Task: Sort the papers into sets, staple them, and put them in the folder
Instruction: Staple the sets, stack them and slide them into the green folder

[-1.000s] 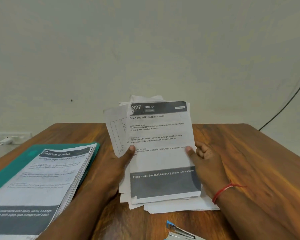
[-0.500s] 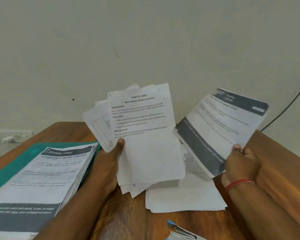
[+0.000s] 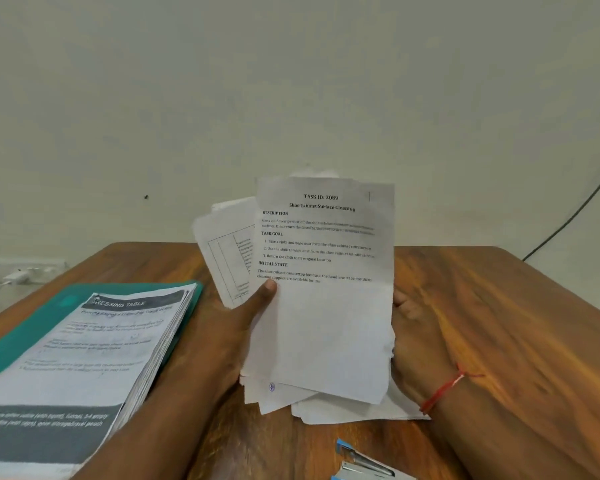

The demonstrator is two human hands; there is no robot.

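While one thick stack (image 3: 94, 344) sits on the teal folder (image 3: 32, 336) lower left, left hand (image 3: 222, 341) grips loose sheets (image 3: 326, 323) mid-frame; right hand (image 3: 418, 344) half hidden, can't tell its grip. Stapling probably not started.

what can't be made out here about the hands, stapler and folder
Head view only.
Right hand: mostly behind the held white paper sheaf; its grip cannot be told.
Blue and silver stapler: cut off by the bottom edge.
Teal plastic folder: largely covered by the thick printed paper stack.
Stack's small print: blurred.

stack (image 3: 84, 358) on folder (image 3: 42, 327), stapler (image 3: 364, 462) nearest
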